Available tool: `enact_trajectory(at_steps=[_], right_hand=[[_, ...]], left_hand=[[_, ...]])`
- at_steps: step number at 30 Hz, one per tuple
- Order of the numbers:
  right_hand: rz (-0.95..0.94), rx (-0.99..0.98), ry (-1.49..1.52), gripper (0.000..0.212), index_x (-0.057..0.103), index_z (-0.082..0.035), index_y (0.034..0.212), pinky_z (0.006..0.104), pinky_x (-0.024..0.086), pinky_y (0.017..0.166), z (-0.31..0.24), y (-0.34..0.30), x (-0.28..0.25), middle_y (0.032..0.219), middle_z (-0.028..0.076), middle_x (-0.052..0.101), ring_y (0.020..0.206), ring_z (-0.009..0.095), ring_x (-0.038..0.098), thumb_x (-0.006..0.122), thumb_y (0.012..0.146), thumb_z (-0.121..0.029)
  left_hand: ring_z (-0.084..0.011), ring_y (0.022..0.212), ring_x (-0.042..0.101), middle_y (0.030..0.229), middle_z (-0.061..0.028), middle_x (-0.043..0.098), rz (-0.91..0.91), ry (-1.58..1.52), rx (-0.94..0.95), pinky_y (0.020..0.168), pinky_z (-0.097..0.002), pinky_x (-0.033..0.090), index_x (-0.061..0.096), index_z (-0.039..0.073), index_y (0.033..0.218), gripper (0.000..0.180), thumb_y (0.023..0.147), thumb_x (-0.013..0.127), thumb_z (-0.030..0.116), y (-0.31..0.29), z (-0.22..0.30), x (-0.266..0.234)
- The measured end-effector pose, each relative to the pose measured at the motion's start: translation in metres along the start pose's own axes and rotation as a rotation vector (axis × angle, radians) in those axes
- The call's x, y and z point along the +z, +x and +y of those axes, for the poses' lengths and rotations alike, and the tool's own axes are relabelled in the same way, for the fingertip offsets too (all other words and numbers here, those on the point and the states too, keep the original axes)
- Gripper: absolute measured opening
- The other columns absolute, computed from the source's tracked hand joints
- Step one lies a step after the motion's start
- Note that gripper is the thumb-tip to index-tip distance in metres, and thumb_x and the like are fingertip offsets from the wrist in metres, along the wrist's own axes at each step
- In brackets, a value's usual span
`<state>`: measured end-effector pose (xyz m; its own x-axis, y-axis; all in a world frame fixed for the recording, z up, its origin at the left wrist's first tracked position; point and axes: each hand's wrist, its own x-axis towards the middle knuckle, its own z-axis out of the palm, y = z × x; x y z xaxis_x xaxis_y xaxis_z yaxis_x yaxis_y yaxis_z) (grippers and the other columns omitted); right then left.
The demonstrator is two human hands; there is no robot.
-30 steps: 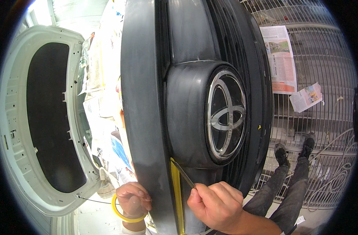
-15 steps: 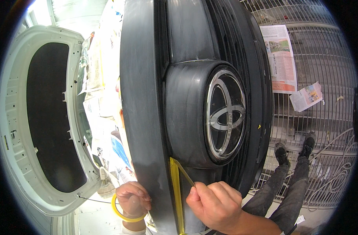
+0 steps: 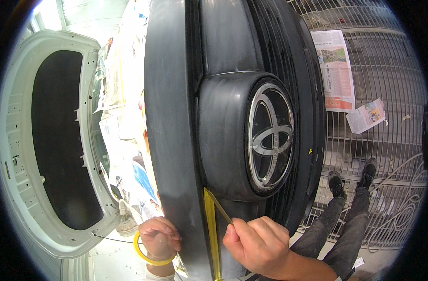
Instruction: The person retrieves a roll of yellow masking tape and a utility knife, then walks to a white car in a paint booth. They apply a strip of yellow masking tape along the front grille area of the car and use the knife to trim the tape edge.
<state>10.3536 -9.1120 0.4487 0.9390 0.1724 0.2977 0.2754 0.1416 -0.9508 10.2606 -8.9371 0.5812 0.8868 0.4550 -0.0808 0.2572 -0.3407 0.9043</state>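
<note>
A black car grille panel (image 3: 174, 117) with a chrome emblem (image 3: 263, 147) stretches up and down in front of me. A strip of yellow masking tape (image 3: 211, 229) lies along the groove in its lower part. From the strip's top, a narrow edge-on length of tape slants down to my right hand (image 3: 258, 241), which pinches its end between thumb and bent forefinger. My left hand (image 3: 158, 238) rests at the panel's left edge with fingers curled; whatever they hold, if anything, is hidden. A yellow tape roll (image 3: 137, 248) hangs round that hand near the wrist.
A white tailgate (image 3: 90, 164) stands at left, beside sheets of newspaper (image 3: 118, 126) masking the car. On the right, more newspaper (image 3: 336, 70) and a loose scrap (image 3: 366, 116) lie on a metal floor grating (image 3: 378, 56). A coiled hose (image 3: 394, 225) sits near my legs.
Hardly anything differs. Both hands keep their places and the slanting tape stays at nearly the same angle; the panel appears shifted very slightly to the right.
</note>
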Motion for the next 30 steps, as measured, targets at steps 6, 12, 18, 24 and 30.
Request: enact_trajectory(at_steps=[6,12,18,24,30], right_hand=[[0.037,-0.016,-0.033,0.015,0.063,0.005,0.089,0.0311,0.046,0.052,-0.0001,0.0024,0.0035,0.067,0.009,0.050,0.056,0.023,0.053,0.070,0.076,0.002],[-0.041,0.024,-0.049,0.015,0.063,0.005,0.088,0.0311,0.046,0.052,-0.0046,0.0045,-0.0021,0.067,0.010,0.051,0.056,0.023,0.054,0.070,0.076,0.002],[0.025,-0.001,0.020,0.013,0.063,0.005,0.087,0.0315,0.046,0.051,-0.0005,-0.0015,-0.0001,0.066,0.010,0.051,0.055,0.023,0.053,0.069,0.076,0.003],[-0.008,-0.004,0.012,0.012,0.063,0.006,0.087,0.0315,0.046,0.051,-0.0003,-0.0033,-0.0017,0.066,0.010,0.051,0.055,0.024,0.053,0.069,0.076,0.003],[0.016,-0.028,0.025,0.013,0.063,0.006,0.087,0.0317,0.046,0.051,0.0002,-0.0044,0.0003,0.066,0.010,0.050,0.055,0.024,0.053,0.069,0.076,0.003]], left_hand=[[-0.0108,0.036,0.049,0.071,-0.0148,0.060,0.003,0.006,-0.010,0.033,-0.0185,0.039,0.059,-0.003,0.089,0.025,0.092,0.069,0.021,0.0000,-0.0003,0.0001],[-0.0109,0.035,0.049,0.071,-0.0146,0.060,0.003,0.018,-0.007,0.033,-0.0187,0.039,0.059,-0.003,0.089,0.026,0.092,0.069,0.022,-0.0004,0.0001,-0.0008],[-0.0112,0.035,0.049,0.071,-0.0143,0.060,-0.003,0.021,-0.001,0.032,-0.0188,0.039,0.059,-0.003,0.089,0.026,0.092,0.068,0.021,-0.0011,0.0005,-0.0008],[-0.0139,0.040,0.056,0.069,-0.0147,0.063,0.078,-0.013,-0.041,0.037,-0.0200,0.043,0.063,-0.003,0.083,0.026,0.088,0.073,0.021,-0.0013,0.0024,0.0029],[-0.0134,0.040,0.055,0.069,-0.0144,0.063,0.072,-0.027,-0.045,0.036,-0.0199,0.043,0.063,-0.002,0.083,0.025,0.089,0.073,0.020,-0.0008,0.0030,0.0042]])
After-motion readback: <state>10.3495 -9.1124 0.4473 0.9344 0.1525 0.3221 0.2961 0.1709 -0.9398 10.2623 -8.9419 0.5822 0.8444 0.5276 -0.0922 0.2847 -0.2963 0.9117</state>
